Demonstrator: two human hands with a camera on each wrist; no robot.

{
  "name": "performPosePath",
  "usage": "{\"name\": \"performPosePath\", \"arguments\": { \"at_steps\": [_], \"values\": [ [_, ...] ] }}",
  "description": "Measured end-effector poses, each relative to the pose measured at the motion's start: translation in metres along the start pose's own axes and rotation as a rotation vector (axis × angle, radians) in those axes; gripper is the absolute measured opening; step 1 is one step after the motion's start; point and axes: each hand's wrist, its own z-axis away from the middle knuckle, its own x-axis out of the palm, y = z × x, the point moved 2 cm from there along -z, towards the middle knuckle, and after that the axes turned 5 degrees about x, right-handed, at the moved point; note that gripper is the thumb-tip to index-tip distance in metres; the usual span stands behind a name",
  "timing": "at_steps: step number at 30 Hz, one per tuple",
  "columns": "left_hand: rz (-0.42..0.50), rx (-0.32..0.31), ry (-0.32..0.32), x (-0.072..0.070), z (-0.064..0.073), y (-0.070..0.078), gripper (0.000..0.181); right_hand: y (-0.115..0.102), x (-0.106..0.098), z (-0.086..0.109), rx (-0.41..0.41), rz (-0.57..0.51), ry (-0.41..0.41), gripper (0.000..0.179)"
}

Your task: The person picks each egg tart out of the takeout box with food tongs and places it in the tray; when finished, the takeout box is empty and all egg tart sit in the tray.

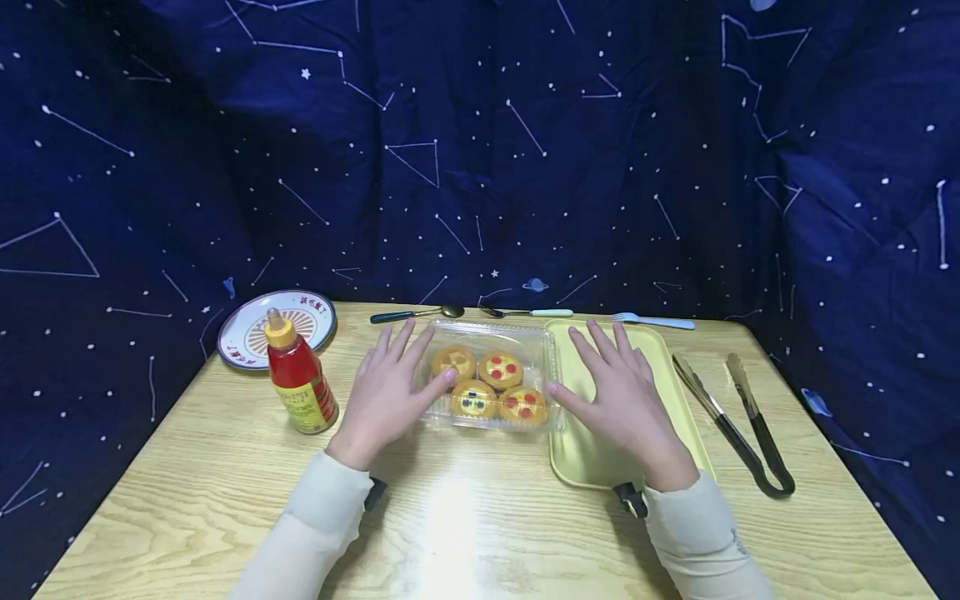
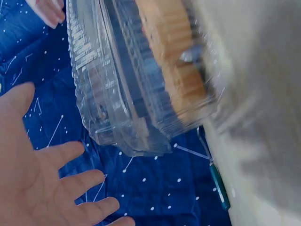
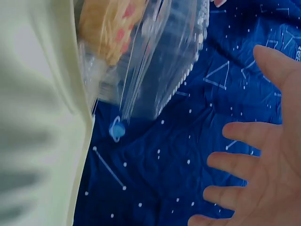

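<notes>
A clear plastic clamshell box (image 1: 498, 331) sits in the middle of the table, its lid down. Inside are several round, pizza-like pastries (image 1: 501, 370) with red or dark toppings. My left hand (image 1: 382, 400) hovers at the box's left side with fingers spread. Opposite it, my right hand (image 1: 626, 404) is spread over the yellow tray (image 1: 581, 467), its thumb near the box's right edge. Both wrist views show a gap between the box (image 2: 101, 89) and each palm, with nothing held by the left hand (image 2: 42, 188) or the right hand (image 3: 258, 165).
A red squeeze bottle (image 1: 302, 379) with a yellow cap stands at left, before a patterned plate (image 1: 247, 321). Along the back lie a spoon (image 1: 393, 317), a fork with a pale handle (image 1: 551, 313) and a blue fork (image 1: 660, 322). Black-handled tongs (image 1: 768, 450) lie at right.
</notes>
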Motion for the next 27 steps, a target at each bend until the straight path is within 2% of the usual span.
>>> {"name": "performPosePath", "arguments": {
  "at_steps": [7,13,19,27],
  "values": [
    [0.154,-0.001,0.062,0.001,0.013,-0.001,0.072,-0.025,0.007,-0.002,-0.139,-0.039,0.097,0.081],
    [0.259,-0.06,0.093,0.001,0.026,-0.003,0.064,-0.053,0.015,-0.005,-0.23,-0.035,0.094,0.078],
    [0.341,-0.097,0.065,0.004,0.041,-0.004,0.067,-0.078,0.026,-0.008,-0.29,-0.05,0.068,0.074],
    [0.486,-0.187,0.013,0.007,0.055,-0.013,0.053,-0.107,0.044,-0.012,-0.345,-0.034,0.015,0.071]
  ]
}}
